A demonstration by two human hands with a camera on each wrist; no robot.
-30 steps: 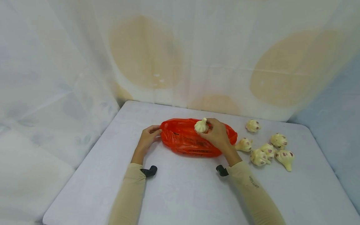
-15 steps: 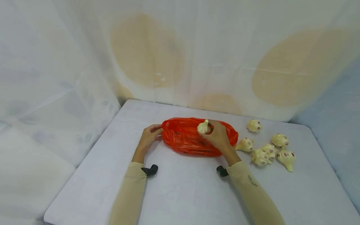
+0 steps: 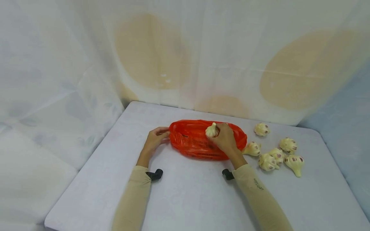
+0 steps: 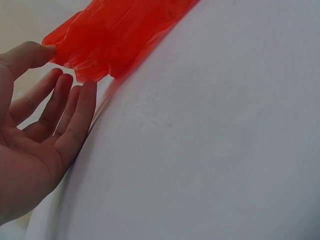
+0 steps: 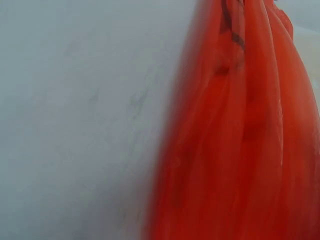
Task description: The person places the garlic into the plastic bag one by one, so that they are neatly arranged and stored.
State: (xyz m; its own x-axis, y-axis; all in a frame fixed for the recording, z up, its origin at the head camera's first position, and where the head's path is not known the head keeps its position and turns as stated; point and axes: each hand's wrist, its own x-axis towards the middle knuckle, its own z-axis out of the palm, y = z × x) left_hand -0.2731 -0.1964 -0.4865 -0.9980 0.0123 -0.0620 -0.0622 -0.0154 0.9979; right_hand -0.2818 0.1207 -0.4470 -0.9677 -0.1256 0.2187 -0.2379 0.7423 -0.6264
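Note:
A crumpled red plastic bag (image 3: 196,147) with dark print lies on the white table, its mouth spread wide. My left hand (image 3: 154,140) is at the bag's left end. In the left wrist view the thumb and fingertips (image 4: 88,92) touch or nearly touch the red plastic, with a gap between thumb and fingers. My right hand (image 3: 224,138) pinches a pale garlic bulb (image 3: 211,131), stem upward, over the bag's opening. In the right wrist view the red bag (image 5: 235,140) fills the right side, and neither hand nor bulb shows.
Several garlic bulbs lie right of the bag: one bulb (image 3: 252,149) close against its end, another (image 3: 261,129) farther back, and a cluster including a long-stemmed bulb (image 3: 295,163). Curtain-like white cloth (image 3: 225,57) hangs behind the table (image 3: 185,199).
The garlic bulb and right hand have shifted slightly right and down over the bag. The bag's left end has moved a little right, the left hand with it. The loose bulbs stay put.

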